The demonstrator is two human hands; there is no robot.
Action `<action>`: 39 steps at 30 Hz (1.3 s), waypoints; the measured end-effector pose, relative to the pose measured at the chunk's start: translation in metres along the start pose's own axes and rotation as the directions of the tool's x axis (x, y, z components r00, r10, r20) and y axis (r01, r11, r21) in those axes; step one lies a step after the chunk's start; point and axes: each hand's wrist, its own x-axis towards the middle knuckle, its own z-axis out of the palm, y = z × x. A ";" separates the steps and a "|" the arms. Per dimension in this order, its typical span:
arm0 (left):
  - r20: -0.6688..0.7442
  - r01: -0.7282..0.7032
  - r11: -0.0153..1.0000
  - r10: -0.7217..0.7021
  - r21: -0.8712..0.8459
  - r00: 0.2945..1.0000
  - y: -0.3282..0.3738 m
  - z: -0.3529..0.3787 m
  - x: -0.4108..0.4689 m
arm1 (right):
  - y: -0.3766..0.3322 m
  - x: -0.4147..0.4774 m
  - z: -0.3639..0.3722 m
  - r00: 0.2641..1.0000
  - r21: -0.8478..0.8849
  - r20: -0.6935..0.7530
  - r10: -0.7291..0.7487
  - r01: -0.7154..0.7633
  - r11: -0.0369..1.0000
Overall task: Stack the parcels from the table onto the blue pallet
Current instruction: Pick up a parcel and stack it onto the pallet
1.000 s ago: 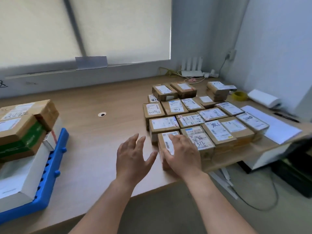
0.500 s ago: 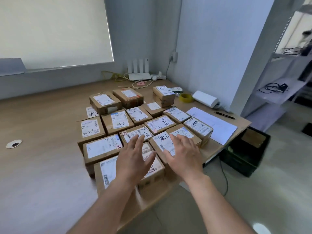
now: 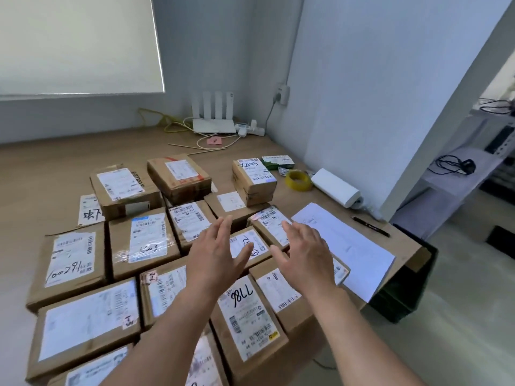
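Observation:
Several brown cardboard parcels with white labels lie packed in rows on the wooden table (image 3: 41, 174). My left hand (image 3: 216, 254) hovers open, fingers straight, over the middle parcels. My right hand (image 3: 305, 254) hovers open beside it, above the parcels on the right. Between the two hands shows a small parcel (image 3: 250, 245) with a handwritten label. Just in front of the hands lies the parcel marked 7786 (image 3: 245, 313). Neither hand holds anything. The blue pallet is out of view.
At the right end of the table lie white paper sheets (image 3: 351, 246), a black pen (image 3: 370, 226), a white roll (image 3: 335, 187) and a yellow tape roll (image 3: 297, 180). A white router (image 3: 213, 125) and cables sit in the back corner. A dark bin (image 3: 404, 296) stands under the table's right end.
The view has swung right, so the blue pallet and its stacked boxes left the frame. Both hands moved forward and right from the front parcels to those further along the table.

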 end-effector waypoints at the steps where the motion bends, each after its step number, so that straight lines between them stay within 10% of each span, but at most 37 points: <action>1: -0.003 0.005 1.000 -0.005 0.005 1.000 0.001 0.003 0.010 | 0.003 0.010 0.002 1.000 0.002 -0.005 0.000 0.000 1.000; 23: 0.031 0.324 0.946 -0.324 0.022 0.945 0.022 0.057 0.178 | 0.082 0.232 0.051 0.986 0.336 0.143 -0.086 0.033 0.941; 39: 0.149 0.510 0.641 -0.530 -0.573 0.835 0.040 0.116 0.207 | 0.095 0.284 0.091 0.794 0.826 0.531 -0.297 -0.408 0.388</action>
